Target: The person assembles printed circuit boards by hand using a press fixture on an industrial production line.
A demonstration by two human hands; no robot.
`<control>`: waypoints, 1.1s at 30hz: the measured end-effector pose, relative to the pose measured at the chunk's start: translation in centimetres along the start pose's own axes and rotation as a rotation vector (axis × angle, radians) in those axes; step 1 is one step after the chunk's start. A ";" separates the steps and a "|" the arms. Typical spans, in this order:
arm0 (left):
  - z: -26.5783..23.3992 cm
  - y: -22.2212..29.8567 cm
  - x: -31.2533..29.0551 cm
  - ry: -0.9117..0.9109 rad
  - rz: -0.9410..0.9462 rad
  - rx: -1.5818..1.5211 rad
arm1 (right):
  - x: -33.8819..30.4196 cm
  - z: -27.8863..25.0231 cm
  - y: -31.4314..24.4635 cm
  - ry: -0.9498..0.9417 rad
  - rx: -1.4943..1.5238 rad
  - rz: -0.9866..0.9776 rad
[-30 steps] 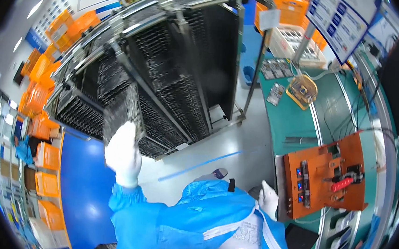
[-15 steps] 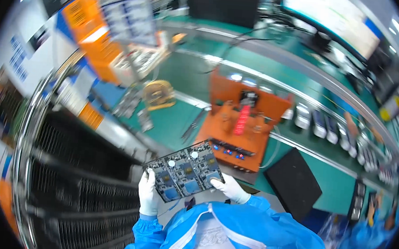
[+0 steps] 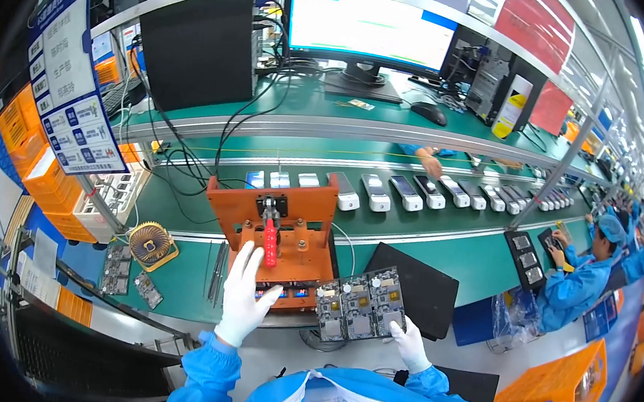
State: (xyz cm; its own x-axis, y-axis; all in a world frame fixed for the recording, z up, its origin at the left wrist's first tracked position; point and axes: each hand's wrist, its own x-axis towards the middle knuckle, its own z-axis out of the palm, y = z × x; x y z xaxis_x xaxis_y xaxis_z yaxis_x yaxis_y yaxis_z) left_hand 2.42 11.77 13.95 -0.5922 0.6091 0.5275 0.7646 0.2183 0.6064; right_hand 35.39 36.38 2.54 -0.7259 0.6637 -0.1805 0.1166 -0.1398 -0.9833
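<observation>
In a white glove, my right hand [image 3: 409, 345] pinches the lower right corner of a circuit board panel [image 3: 360, 306], which carries three similar board sections and is tilted toward me. My left hand [image 3: 245, 295], also gloved, is raised with its fingers stretched and thumb apart, holding nothing. It is nearest to an orange test fixture [image 3: 302, 261] and overlaps the fixture's front left part in view. Just right of those fingertips is the red handle [image 3: 270, 244] of the fixture's clamp; whether they touch cannot be told. Small lit blue displays [image 3: 292, 292] line the fixture's front.
A black flat board [image 3: 424, 292] lies right of the fixture. Left of it are thin tools [image 3: 217, 272], a small yellow fan [image 3: 152, 246] and loose circuit boards [image 3: 116, 269]. Handheld devices [image 3: 375, 193] line the bench behind, under a metal rail [image 3: 358, 130]. A co-worker [image 3: 582, 259] sits at right.
My view has swung right. My left hand has let go of the circuit board panel and moved up beside the fixture's red handle. My right hand now holds the panel alone, farther right.
</observation>
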 end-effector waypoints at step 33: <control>2.7 -1.2 5.3 0.123 0.247 0.187 | -1.4 3.2 2.4 0.357 -0.795 -0.317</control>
State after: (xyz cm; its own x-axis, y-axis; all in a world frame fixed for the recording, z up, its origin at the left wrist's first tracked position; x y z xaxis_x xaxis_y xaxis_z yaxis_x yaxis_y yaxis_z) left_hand -0.99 16.79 14.45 -0.4002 0.5668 0.7201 0.9158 0.2187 0.3369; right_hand 34.50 32.78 0.52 -0.5667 0.7903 0.2327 0.4748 0.5442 -0.6917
